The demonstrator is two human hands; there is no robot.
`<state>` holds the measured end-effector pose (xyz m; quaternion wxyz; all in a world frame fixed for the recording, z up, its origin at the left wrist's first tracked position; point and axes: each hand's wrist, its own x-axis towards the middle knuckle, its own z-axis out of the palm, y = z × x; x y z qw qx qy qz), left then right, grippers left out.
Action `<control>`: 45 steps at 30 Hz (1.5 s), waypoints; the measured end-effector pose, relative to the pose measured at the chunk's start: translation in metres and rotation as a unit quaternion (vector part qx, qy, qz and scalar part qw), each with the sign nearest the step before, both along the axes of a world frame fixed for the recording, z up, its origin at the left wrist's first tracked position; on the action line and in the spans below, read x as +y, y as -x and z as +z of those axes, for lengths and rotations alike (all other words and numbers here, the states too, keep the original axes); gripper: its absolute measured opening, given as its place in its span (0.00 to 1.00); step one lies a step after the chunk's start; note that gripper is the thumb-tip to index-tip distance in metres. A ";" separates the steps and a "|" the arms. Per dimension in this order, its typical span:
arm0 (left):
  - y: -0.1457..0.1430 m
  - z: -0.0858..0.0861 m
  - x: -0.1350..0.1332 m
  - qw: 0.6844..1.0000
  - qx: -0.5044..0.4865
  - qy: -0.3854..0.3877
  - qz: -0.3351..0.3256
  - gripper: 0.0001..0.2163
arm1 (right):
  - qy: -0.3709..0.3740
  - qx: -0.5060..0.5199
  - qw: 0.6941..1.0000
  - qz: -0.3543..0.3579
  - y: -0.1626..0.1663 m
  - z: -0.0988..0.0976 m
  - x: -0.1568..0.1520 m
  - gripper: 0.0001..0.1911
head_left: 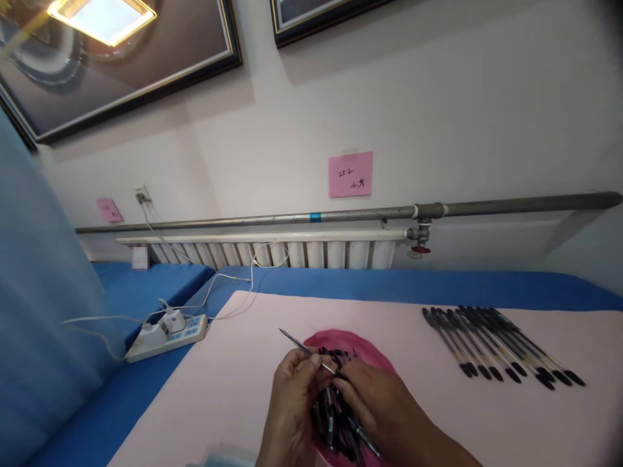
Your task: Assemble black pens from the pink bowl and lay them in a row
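Observation:
Between finger and thumb of my left hand point(295, 393) is a slim pen point(293, 339), its metal tip pointing up and left. My right hand point(377, 397) is closed at the pen's other end, where a dark part shows at the fingertips. Whether that dark part is a cap or the pen's own end, I cannot tell. Both hands are over a pink bowl point(382, 354) full of black pen parts point(331, 421), partly hidden by my hands. Another clear-barrelled pen point(364, 436) lies in the bowl below my right hand.
Several black-capped pens point(491, 344) lie in a slanted row on the pink sheet point(219, 376) at right. A power strip point(170, 337) with plugs and white cables is at left. Behind the blue-covered table point(403, 282) run a radiator point(311, 250) and a pipe with a red valve point(420, 250).

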<state>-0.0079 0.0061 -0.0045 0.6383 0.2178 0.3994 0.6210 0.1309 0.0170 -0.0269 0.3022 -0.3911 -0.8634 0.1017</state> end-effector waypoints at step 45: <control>0.042 -0.019 0.013 0.657 0.747 -0.051 -0.090 0.09 | 0.342 0.481 0.800 -0.104 -0.008 0.009 0.015 0.14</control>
